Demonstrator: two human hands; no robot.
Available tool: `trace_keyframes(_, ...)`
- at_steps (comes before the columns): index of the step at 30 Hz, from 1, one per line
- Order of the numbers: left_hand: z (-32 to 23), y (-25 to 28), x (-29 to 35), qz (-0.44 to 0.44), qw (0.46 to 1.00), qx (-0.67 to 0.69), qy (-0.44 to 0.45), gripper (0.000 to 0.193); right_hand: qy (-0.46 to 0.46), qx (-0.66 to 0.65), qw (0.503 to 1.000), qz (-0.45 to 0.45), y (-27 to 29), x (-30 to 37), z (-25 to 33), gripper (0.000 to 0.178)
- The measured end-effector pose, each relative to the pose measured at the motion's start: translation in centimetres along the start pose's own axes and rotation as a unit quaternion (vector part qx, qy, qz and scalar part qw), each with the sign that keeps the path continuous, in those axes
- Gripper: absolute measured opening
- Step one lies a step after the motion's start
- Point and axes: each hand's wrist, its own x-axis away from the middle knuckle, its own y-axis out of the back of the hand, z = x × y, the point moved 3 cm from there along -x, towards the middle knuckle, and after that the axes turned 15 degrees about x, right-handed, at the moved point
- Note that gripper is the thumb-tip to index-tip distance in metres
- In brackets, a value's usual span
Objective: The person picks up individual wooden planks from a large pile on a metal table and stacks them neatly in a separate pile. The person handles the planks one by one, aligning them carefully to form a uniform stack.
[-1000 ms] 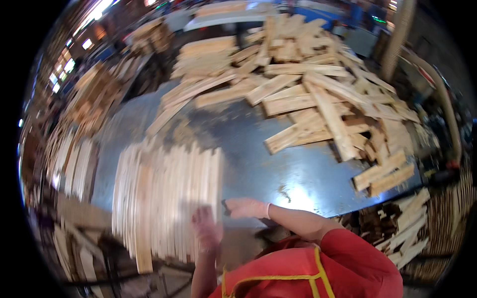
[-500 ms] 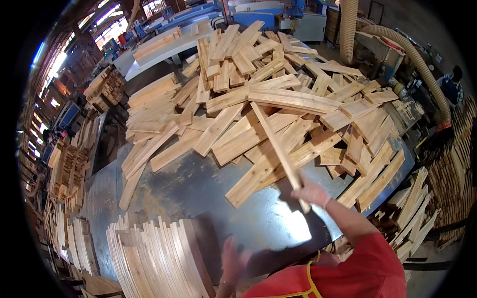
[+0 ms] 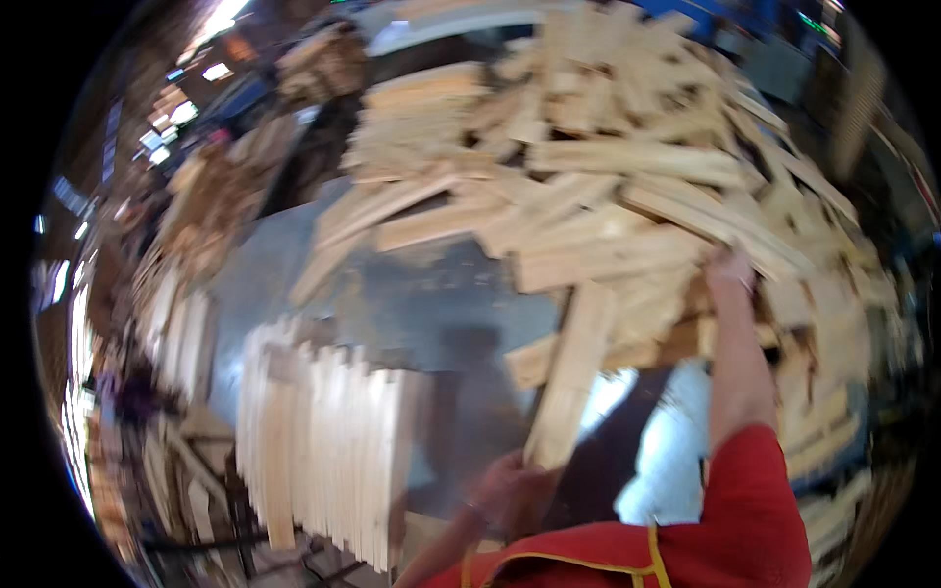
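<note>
My left hand [image 3: 508, 488], low in the middle, is closed round the near end of a wooden plank [image 3: 571, 377]. That plank slants up and away, its far end against the pile. With my arm stretched out, my right hand [image 3: 730, 272] is at the near edge of another wooden plank [image 3: 691, 208] on the pile; its fingers look curled on that edge, though motion blurs them. The loose pile of planks [image 3: 627, 250] spreads across the far and right side. To the left of my left hand, a row of planks [image 3: 328, 431] stands packed side by side.
A dark metal tabletop [image 3: 431, 294], dusted with sawdust, lies under the wood. Beyond it at the left is a neat stack of boards [image 3: 417, 113]. More timber stacks [image 3: 201, 211] stand off the left side. A ribbed hose [image 3: 858, 113] hangs at the far right.
The plank formerly in my right hand is now in my left. My right hand has moved away to the pile. The view has turned and is blurred.
</note>
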Motion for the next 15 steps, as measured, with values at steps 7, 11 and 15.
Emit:
trace_keyframes(7, -2.4, 3.3, 10.9, -0.216, 0.915, -0.330, -0.088, 0.036, 0.003, -0.813, 0.447, 0.373, -1.4, 10.5, -0.1, 0.024)
trace_keyframes(11, 0.4, 9.3, 16.2, -0.285, 0.838, -0.432, -0.171, 0.037, 0.151, -0.562, 0.626, 0.519, 15.9, 26.9, 12.4, 0.031)
trace_keyframes(15, 2.7, 13.2, 19.8, -0.345, 0.765, -0.494, -0.227, 0.039, 0.058, -0.585, 0.407, 0.699, 21.7, 43.2, 22.7, 0.026)
